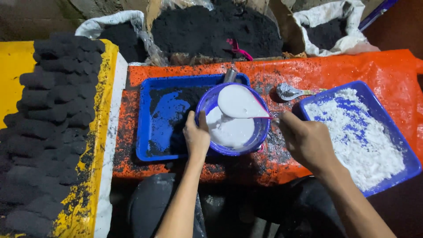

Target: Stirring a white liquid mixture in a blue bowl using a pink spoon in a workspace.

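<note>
My left hand (196, 136) grips the near-left rim of a blue round bowl (260, 132) holding white liquid paste. My right hand (306, 141) holds the handle of a pink ladle (240, 102) coated with white paste, lifted just over the bowl. The bowl rests partly in a blue rectangular tray (152, 132) smeared with black powder, on an orange sheet (387, 66).
A blue tray (412, 163) of white powder lies right, with a metal spoon (288, 91) behind the bowl. Rows of black briquettes (53, 123) cover a yellow board at left. Sacks of black powder (216, 28) stand behind. My dark-clothed knees are below.
</note>
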